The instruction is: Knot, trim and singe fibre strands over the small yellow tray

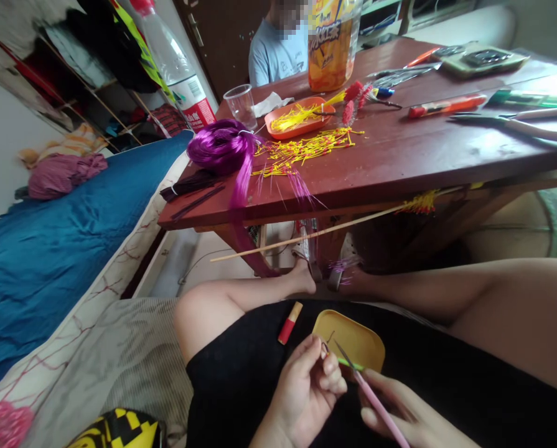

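Note:
My left hand is closed in a pinch over my lap, with a thin dark curled wire sticking up from its fingertips. My right hand grips a slim pink tool with a pointed dark tip; whether it is tweezers or a blade I cannot tell. The tip points at the wire, with a small gap between them. Behind both hands a shallow yellow tray rests on my black-clothed lap, and a bright green strip shows at its near side. A small red tube with a tan cap lies left of the tray.
On the red-brown table lie a purple thread bundle, yellow red-tipped stems, an orange tray, pliers and bottles. A thin stick juts below the table edge. Another person sits across. A bed stands left.

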Demonstrator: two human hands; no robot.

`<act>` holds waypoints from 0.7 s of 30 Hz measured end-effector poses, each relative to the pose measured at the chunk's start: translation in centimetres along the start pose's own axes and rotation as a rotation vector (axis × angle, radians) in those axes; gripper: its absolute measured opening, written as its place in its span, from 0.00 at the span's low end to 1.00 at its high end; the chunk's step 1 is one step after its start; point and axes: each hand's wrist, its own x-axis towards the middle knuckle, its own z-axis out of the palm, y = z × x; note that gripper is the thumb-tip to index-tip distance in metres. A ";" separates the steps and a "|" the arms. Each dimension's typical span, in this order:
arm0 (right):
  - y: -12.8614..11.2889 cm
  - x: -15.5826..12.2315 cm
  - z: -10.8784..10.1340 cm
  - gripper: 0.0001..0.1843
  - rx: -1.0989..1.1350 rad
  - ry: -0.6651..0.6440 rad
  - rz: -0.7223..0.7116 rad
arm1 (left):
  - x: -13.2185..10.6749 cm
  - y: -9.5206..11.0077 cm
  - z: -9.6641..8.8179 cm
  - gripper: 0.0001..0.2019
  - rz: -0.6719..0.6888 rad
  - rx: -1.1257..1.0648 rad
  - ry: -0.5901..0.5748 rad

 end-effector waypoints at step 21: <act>-0.3 1.5 0.8 0.22 0.146 -0.183 -0.043 | 1.1 -0.8 -2.7 0.11 -0.149 -0.084 0.030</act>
